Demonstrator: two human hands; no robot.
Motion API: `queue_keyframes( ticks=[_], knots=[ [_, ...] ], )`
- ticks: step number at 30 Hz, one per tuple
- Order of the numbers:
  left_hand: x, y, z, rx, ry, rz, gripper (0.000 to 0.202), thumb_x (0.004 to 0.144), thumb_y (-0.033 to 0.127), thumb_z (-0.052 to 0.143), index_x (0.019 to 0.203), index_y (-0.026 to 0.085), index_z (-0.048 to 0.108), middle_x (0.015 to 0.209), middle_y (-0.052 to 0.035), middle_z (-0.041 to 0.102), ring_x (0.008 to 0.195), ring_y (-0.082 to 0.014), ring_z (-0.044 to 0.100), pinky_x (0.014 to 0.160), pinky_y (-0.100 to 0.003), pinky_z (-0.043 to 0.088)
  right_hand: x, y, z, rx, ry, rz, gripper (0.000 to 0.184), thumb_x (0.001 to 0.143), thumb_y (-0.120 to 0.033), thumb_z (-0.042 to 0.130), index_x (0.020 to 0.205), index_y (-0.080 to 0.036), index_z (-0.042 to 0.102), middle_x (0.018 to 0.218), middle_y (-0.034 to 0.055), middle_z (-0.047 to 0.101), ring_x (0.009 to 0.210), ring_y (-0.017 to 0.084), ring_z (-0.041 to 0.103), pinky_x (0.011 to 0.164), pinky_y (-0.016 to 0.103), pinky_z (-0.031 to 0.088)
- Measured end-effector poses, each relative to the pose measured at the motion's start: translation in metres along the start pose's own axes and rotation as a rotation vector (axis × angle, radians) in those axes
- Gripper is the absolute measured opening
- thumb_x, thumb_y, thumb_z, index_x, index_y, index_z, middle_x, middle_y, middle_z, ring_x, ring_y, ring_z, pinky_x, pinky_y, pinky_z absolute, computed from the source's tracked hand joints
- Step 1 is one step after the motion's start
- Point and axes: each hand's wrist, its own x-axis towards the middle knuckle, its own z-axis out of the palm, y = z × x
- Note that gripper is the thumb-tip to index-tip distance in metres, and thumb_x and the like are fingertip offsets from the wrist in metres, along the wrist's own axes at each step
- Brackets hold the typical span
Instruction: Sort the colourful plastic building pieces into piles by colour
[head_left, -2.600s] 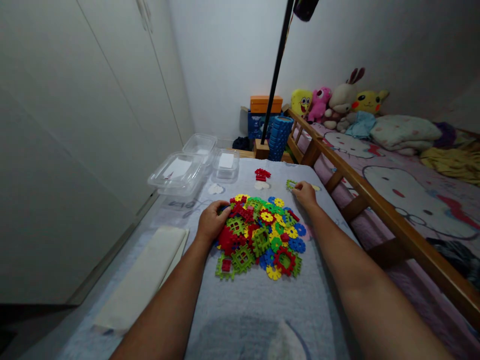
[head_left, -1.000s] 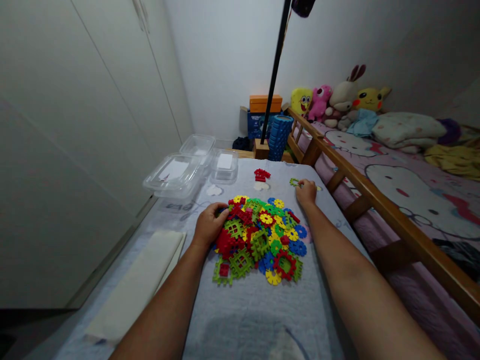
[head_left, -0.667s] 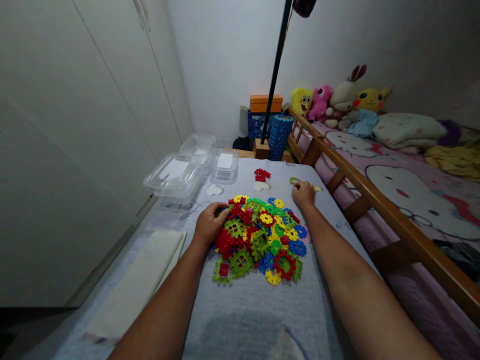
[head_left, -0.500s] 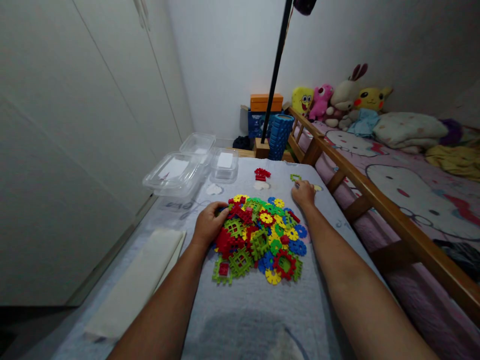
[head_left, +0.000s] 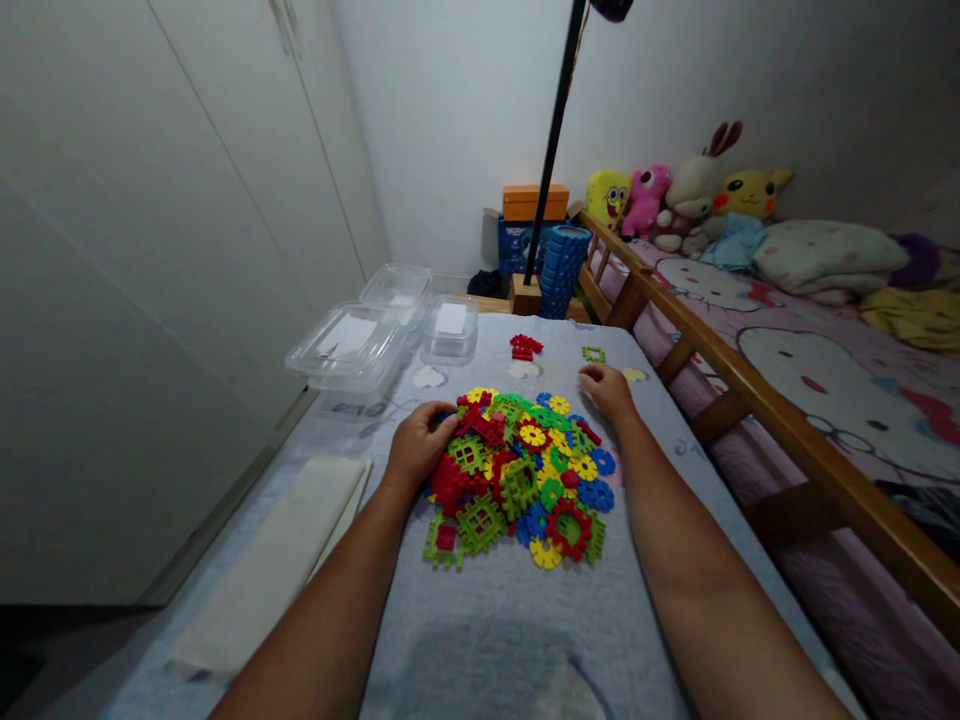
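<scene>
A pile of interlocking plastic toy pieces [head_left: 517, 470] in red, green, yellow and blue lies in the middle of the cloth-covered table [head_left: 495, 620]. My left hand [head_left: 421, 440] rests against the left side of this pile, thumb apart from the fingers, grasping no piece that I can see. Beyond the pile's right side, my right hand [head_left: 606, 388] hovers just over the cloth with loosely bent fingers and nothing in them. A green square frame piece [head_left: 593, 354] lies flat just past its fingertips. Farther left are a few red pieces [head_left: 526, 346], grouped apart from the pile.
Clear plastic boxes [head_left: 345, 345] with white labels stand at the table's back left. A folded cream cloth [head_left: 277, 560] lies by my left forearm. Along the right runs a wooden bed rail [head_left: 720, 385], and a black pole [head_left: 551, 150] rises behind the table.
My right hand has drawn back slightly from the green square piece, which now lies fully in sight. My left hand stays at the pile.
</scene>
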Motion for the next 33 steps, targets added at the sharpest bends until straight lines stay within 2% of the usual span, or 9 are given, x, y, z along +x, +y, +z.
queue_keyframes(
  ticks=[3,6,8,11,18,23,27,29,33],
  knots=[
    [0.000,0.000,0.000,-0.006,0.003,0.000,0.034,0.082,0.048,0.062,0.100,0.022,0.075,0.101,-0.0062,0.078,0.098,-0.0253,0.070,0.089,-0.037,0.054,-0.004,-0.012,-0.004,0.108,-0.263,-0.013,0.017,0.074,-0.029,0.062,0.081,-0.017,0.072,0.079,0.0023,0.072,0.075,0.018,0.063,0.073,0.028,0.049],
    [0.001,-0.001,0.001,-0.010,0.005,-0.004,0.034,0.082,0.048,0.062,0.100,0.021,0.075,0.102,-0.0064,0.078,0.098,-0.0251,0.070,0.089,-0.037,0.054,-0.005,-0.023,-0.004,0.119,-0.496,-0.035,0.014,0.068,-0.026,0.067,0.078,-0.018,0.073,0.073,0.0001,0.070,0.070,0.016,0.061,0.067,0.026,0.047],
    [0.001,-0.001,0.001,-0.009,0.006,-0.012,0.035,0.082,0.048,0.062,0.100,0.021,0.075,0.103,-0.0067,0.078,0.099,-0.0252,0.070,0.088,-0.036,0.054,-0.005,-0.025,-0.003,0.088,-0.591,-0.045,0.012,0.065,-0.023,0.069,0.075,-0.018,0.072,0.068,-0.0016,0.067,0.065,0.015,0.058,0.061,0.024,0.043],
    [0.000,-0.001,0.001,-0.009,0.003,-0.021,0.036,0.082,0.049,0.062,0.100,0.021,0.075,0.104,-0.0069,0.077,0.099,-0.0253,0.070,0.087,-0.036,0.054,-0.006,-0.026,-0.003,0.051,-0.633,-0.036,0.012,0.061,-0.019,0.071,0.073,-0.018,0.070,0.064,-0.0037,0.064,0.062,0.013,0.054,0.056,0.022,0.039],
    [0.000,0.001,0.000,-0.008,-0.003,-0.018,0.037,0.082,0.050,0.062,0.101,0.021,0.075,0.102,-0.0071,0.078,0.095,-0.0249,0.070,0.086,-0.036,0.054,-0.009,-0.018,-0.011,0.150,-0.480,0.029,0.014,0.058,-0.024,0.069,0.069,-0.019,0.061,0.065,-0.0037,0.060,0.061,0.012,0.051,0.055,0.023,0.037],
    [0.000,0.002,0.000,0.002,0.005,-0.009,0.038,0.081,0.051,0.061,0.101,0.021,0.075,0.099,-0.0067,0.077,0.090,-0.0244,0.070,0.085,-0.036,0.053,0.001,0.012,-0.037,0.214,-0.185,0.172,0.022,0.059,-0.036,0.069,0.071,-0.020,0.059,0.059,-0.0049,0.055,0.054,0.011,0.046,0.050,0.023,0.033],
    [0.000,0.003,0.000,0.006,0.010,0.000,0.037,0.081,0.050,0.061,0.099,0.022,0.075,0.098,-0.0058,0.078,0.090,-0.0241,0.070,0.085,-0.035,0.053,0.002,0.037,-0.057,0.199,0.016,0.237,0.024,0.058,-0.038,0.071,0.069,-0.019,0.061,0.056,-0.0039,0.055,0.053,0.012,0.046,0.048,0.022,0.033],
    [0.000,0.003,-0.001,0.010,0.005,0.003,0.036,0.081,0.049,0.061,0.099,0.022,0.075,0.099,-0.0056,0.078,0.092,-0.0242,0.070,0.086,-0.035,0.053,0.000,0.043,-0.060,0.185,0.047,0.254,0.023,0.058,-0.038,0.072,0.068,-0.019,0.062,0.054,-0.0036,0.054,0.052,0.012,0.046,0.048,0.023,0.033],
    [-0.001,0.004,-0.001,0.010,0.000,-0.003,0.036,0.081,0.049,0.061,0.099,0.021,0.075,0.100,-0.0061,0.078,0.091,-0.0245,0.070,0.086,-0.036,0.054,-0.004,0.047,-0.055,0.141,0.024,0.254,0.020,0.061,-0.036,0.070,0.067,-0.019,0.061,0.054,-0.0027,0.055,0.050,0.012,0.046,0.049,0.024,0.032]
  ],
)
